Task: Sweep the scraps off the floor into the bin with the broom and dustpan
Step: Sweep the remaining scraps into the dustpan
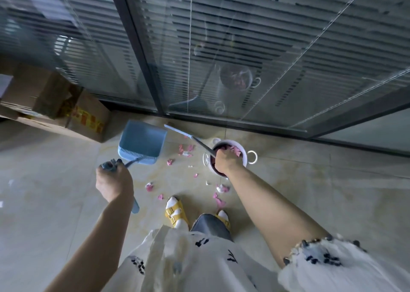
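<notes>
My left hand [114,180] grips the handle of a blue dustpan [142,144], which hangs lifted above the floor at centre left. My right hand [225,160] grips the dark broom handle [200,144]; the broom's blue head [177,130] lies near the glass wall. Under my right hand stands a small white bin [243,153] with a dark liner and pink scraps inside. Several pink and white paper scraps [185,150] are scattered on the beige tiles between the dustpan, the bin and my feet.
A glass wall with blinds [221,47] runs across the back, with a dark frame at floor level. Cardboard boxes [66,111] sit at the left. My feet in yellow sandals [175,213] stand just below the scraps.
</notes>
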